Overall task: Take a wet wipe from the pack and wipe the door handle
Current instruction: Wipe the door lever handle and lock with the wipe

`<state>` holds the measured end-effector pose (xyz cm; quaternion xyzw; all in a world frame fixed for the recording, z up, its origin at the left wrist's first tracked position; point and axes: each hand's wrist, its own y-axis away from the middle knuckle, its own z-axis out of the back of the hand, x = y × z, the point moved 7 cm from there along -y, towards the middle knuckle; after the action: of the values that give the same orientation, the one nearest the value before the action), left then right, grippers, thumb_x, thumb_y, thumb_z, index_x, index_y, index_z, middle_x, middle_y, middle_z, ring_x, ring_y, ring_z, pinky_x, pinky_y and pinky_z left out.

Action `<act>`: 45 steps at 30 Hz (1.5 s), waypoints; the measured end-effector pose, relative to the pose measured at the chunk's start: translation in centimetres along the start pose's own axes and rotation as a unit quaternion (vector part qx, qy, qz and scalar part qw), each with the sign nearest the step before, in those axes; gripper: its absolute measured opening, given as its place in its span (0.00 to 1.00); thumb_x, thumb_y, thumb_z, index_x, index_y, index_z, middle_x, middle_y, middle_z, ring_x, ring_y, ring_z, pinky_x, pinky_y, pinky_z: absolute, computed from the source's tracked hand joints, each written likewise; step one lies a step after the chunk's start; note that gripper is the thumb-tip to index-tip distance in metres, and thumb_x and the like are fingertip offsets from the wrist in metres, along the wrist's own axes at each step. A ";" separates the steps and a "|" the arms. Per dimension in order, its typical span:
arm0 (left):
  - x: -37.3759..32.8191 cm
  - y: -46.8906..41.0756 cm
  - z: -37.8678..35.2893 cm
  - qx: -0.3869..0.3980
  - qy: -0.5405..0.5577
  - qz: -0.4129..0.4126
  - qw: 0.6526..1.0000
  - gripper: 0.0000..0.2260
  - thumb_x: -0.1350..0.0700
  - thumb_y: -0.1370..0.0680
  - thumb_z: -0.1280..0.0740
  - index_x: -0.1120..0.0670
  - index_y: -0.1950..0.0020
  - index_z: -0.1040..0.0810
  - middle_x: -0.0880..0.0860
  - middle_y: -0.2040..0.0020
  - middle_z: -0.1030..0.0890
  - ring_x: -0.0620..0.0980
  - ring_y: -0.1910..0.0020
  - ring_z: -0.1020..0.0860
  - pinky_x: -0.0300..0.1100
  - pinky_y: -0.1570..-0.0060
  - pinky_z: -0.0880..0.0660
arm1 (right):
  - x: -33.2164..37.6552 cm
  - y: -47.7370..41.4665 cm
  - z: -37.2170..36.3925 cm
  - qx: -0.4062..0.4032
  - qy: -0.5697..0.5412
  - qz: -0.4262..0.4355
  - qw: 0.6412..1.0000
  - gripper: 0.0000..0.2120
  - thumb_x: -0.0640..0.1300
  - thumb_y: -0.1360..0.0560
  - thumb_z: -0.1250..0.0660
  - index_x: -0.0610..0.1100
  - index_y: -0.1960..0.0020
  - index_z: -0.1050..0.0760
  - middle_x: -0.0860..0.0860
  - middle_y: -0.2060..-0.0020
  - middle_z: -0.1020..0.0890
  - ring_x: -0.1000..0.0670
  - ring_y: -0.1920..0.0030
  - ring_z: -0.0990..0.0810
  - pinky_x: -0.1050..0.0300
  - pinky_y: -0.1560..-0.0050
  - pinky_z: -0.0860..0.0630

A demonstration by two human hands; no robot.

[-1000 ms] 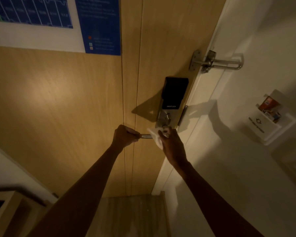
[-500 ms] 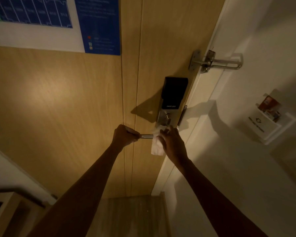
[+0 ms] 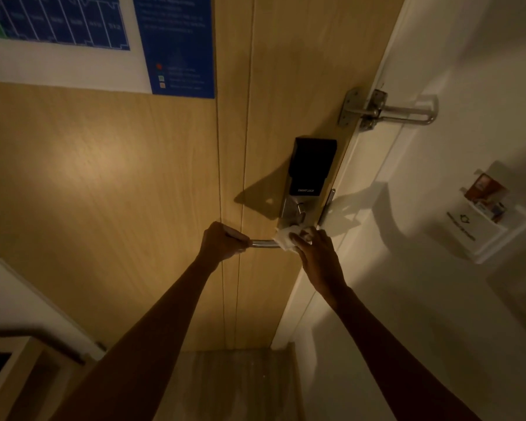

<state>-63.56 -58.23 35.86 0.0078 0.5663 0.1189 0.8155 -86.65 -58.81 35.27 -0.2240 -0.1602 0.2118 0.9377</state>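
Curls left grip point(image 3: 222, 243) round handle point(image 3: 263, 244) at its 9 o'clock end, likely steadying it. Presses wipe point(image 3: 283, 238) under curled right grip point(image 3: 316, 250) at 3 o'clock.

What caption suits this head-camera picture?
Left hand grips the door handle; right hand holds a wet wipe against it.

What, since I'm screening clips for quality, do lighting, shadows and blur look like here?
Head view: dim warm light, a brighter patch on the door; the smart lock casts a hard shadow leftward; the poster text is blurred; the white wet wipe in the right hand reads clearly on the door handle.
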 end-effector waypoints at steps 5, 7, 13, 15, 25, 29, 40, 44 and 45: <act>0.4 0.0 -0.1 -0.008 0.002 0.007 1.000 0.06 0.62 0.33 0.22 0.60 0.58 0.14 0.59 0.62 0.14 0.54 0.60 0.15 0.48 0.52 0.17 | 1.8 -1.1 -1.8 0.059 0.057 0.082 0.993 0.21 0.42 0.32 0.22 0.45 0.42 0.23 0.46 0.40 0.24 0.45 0.39 0.26 0.55 0.45 0.22; 0.2 0.1 0.0 -0.014 0.005 0.005 1.000 0.05 0.64 0.33 0.23 0.60 0.58 0.14 0.60 0.61 0.15 0.55 0.60 0.15 0.48 0.53 0.17 | 0.9 -1.6 -1.4 0.075 0.081 0.111 0.988 0.21 0.45 0.34 0.21 0.47 0.43 0.22 0.47 0.41 0.23 0.46 0.41 0.26 0.55 0.45 0.22; 0.3 0.3 0.1 -0.024 0.006 -0.002 1.000 0.06 0.64 0.33 0.23 0.61 0.58 0.15 0.60 0.61 0.15 0.56 0.59 0.15 0.50 0.53 0.17 | 1.0 -0.9 -0.2 0.043 0.070 0.106 0.991 0.25 0.39 0.39 0.19 0.44 0.43 0.21 0.43 0.42 0.21 0.43 0.44 0.22 0.53 0.50 0.20; 0.1 0.3 0.1 -0.033 -0.025 -0.005 0.999 0.05 0.63 0.34 0.22 0.59 0.59 0.14 0.57 0.62 0.14 0.53 0.61 0.15 0.49 0.53 0.17 | 1.8 -1.4 -0.7 0.057 0.073 0.146 0.985 0.26 0.41 0.39 0.19 0.43 0.42 0.22 0.43 0.42 0.22 0.43 0.42 0.24 0.53 0.47 0.20; -0.9 0.9 -0.1 -0.051 -0.062 -0.033 0.996 0.05 0.62 0.33 0.23 0.59 0.59 0.14 0.56 0.63 0.14 0.50 0.61 0.15 0.49 0.53 0.17 | 0.4 -1.5 -0.9 0.066 0.100 0.186 0.975 0.23 0.42 0.35 0.21 0.42 0.42 0.22 0.42 0.41 0.21 0.42 0.42 0.22 0.51 0.48 0.18; -1.2 0.9 -0.1 -0.051 -0.069 -0.032 0.996 0.05 0.62 0.33 0.23 0.59 0.59 0.14 0.55 0.63 0.14 0.50 0.62 0.15 0.49 0.53 0.17 | 0.0 -1.7 -0.5 0.046 0.119 0.209 0.969 0.23 0.45 0.36 0.20 0.41 0.44 0.21 0.41 0.43 0.20 0.43 0.45 0.20 0.51 0.48 0.20; -1.3 1.2 0.0 -0.047 -0.056 -0.010 0.997 0.04 0.64 0.33 0.23 0.60 0.59 0.14 0.57 0.63 0.15 0.53 0.61 0.15 0.49 0.52 0.18 | 0.9 -1.7 -0.8 0.038 0.105 0.169 0.979 0.19 0.49 0.33 0.21 0.44 0.46 0.20 0.45 0.45 0.20 0.45 0.44 0.22 0.52 0.45 0.21; -1.2 1.4 0.0 -0.048 -0.029 0.004 0.998 0.05 0.63 0.32 0.23 0.60 0.58 0.15 0.57 0.63 0.15 0.53 0.61 0.15 0.48 0.52 0.18 | 1.2 -0.9 0.8 0.017 0.094 0.111 0.989 0.24 0.44 0.32 0.23 0.42 0.38 0.23 0.41 0.39 0.23 0.43 0.39 0.24 0.51 0.43 0.22; -1.2 1.4 0.0 -0.047 -0.029 0.007 0.998 0.05 0.63 0.33 0.23 0.60 0.59 0.15 0.56 0.64 0.15 0.52 0.61 0.15 0.48 0.52 0.18 | 1.6 -0.5 0.9 0.001 0.072 0.099 0.993 0.23 0.43 0.29 0.25 0.41 0.35 0.25 0.41 0.37 0.24 0.43 0.37 0.26 0.52 0.42 0.23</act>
<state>-64.18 -57.09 37.17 -0.0230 0.5360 0.1513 0.8303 -85.44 -58.11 36.60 -0.2522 -0.0694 0.2872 0.9215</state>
